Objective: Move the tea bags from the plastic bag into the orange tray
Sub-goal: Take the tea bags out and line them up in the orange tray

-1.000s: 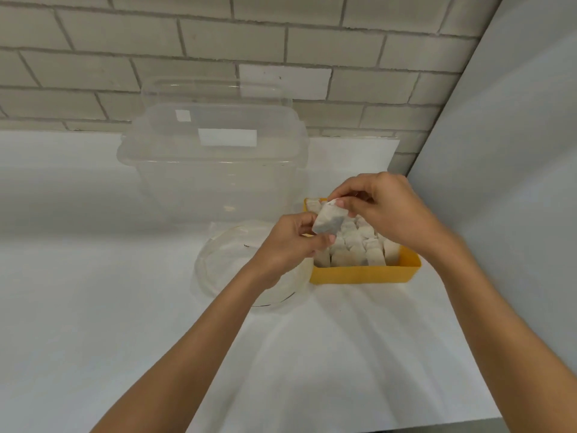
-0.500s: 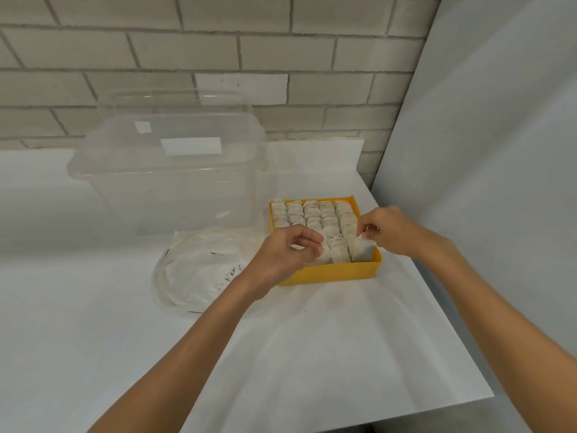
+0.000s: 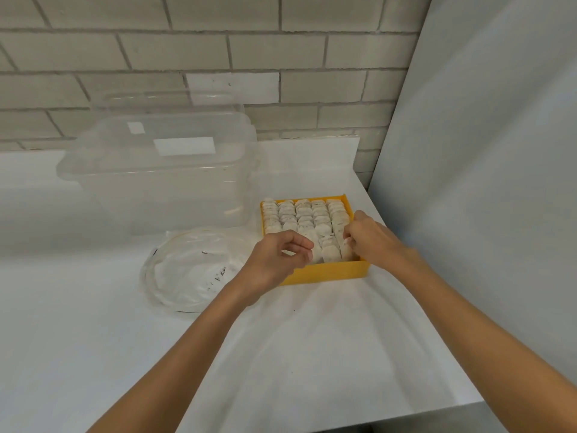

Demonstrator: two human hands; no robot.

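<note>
A large clear plastic storage box [image 3: 156, 182] with its lid on stands on the white worktop [image 3: 93, 339], a pale brick wall [image 3: 218, 51] behind it, a plain grey panel [image 3: 484, 151] to its right.

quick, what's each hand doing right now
Left hand: fingers curled, holding nothing visible.
Right hand: fingers curled, pinching a white tea bag in the orange plastic tray.
</note>
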